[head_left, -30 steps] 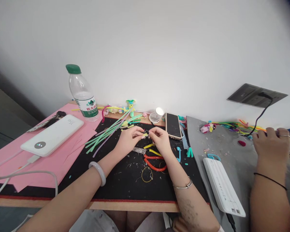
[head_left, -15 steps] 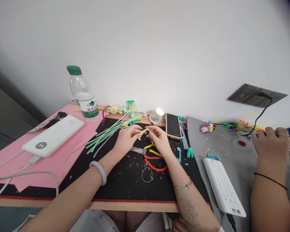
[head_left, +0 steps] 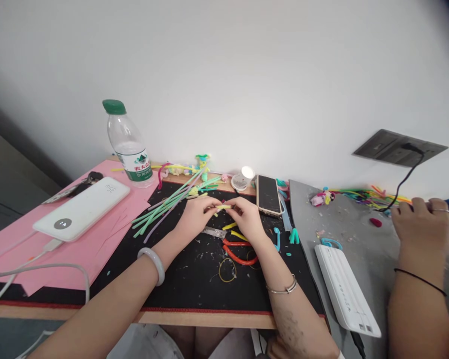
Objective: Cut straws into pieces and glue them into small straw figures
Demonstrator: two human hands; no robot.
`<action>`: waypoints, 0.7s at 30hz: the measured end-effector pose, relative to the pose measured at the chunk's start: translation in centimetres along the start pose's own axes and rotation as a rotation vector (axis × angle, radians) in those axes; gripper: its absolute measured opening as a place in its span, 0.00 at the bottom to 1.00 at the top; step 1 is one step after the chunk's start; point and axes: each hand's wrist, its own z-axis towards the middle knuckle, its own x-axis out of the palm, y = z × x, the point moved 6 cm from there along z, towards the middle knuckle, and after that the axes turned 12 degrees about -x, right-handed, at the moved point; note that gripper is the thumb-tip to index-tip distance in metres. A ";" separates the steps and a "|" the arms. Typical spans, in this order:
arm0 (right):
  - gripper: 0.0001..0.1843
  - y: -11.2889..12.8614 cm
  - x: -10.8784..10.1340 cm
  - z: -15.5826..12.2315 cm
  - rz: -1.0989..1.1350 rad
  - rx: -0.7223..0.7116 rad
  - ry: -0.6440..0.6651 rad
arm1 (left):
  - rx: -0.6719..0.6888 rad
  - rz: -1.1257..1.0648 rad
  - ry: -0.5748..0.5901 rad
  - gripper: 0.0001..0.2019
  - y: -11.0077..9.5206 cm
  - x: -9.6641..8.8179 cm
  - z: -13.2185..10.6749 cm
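Between my fingertips is a short yellow fuzzy piece [head_left: 223, 207], likely pipe cleaner. My left hand [head_left: 196, 214] pinches its left end, and my right hand [head_left: 247, 217] pinches its right end. Both hands hover over the black mat [head_left: 194, 279]. Green and lilac pipe cleaners [head_left: 164, 212] lie left of my left hand. Below my hands are a small clear-grey tool [head_left: 214, 232], yellow pipe cleaner pieces [head_left: 239, 236], a bent red pipe cleaner [head_left: 239, 258] and a thin ring-shaped band [head_left: 227, 270].
A water bottle [head_left: 130, 149] and a white power bank [head_left: 82, 209] stand left. A paper cup [head_left: 242, 178] and a phone [head_left: 268, 194] are behind my hands. At right are another power bank [head_left: 346, 291] and another person's hand [head_left: 419, 224].
The yellow piece has turned between my fingers and now lies level, with its dark end no longer showing. My hands stay in nearly the same place.
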 end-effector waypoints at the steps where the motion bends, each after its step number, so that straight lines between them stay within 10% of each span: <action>1: 0.06 0.0 0.0 0.0 -0.006 0.004 -0.002 | -0.019 -0.015 0.006 0.07 0.2 0.0 0.0; 21: 0.07 -0.2 0.5 0.1 -0.032 -0.022 0.118 | -0.027 0.051 0.116 0.07 0.4 0.0 0.3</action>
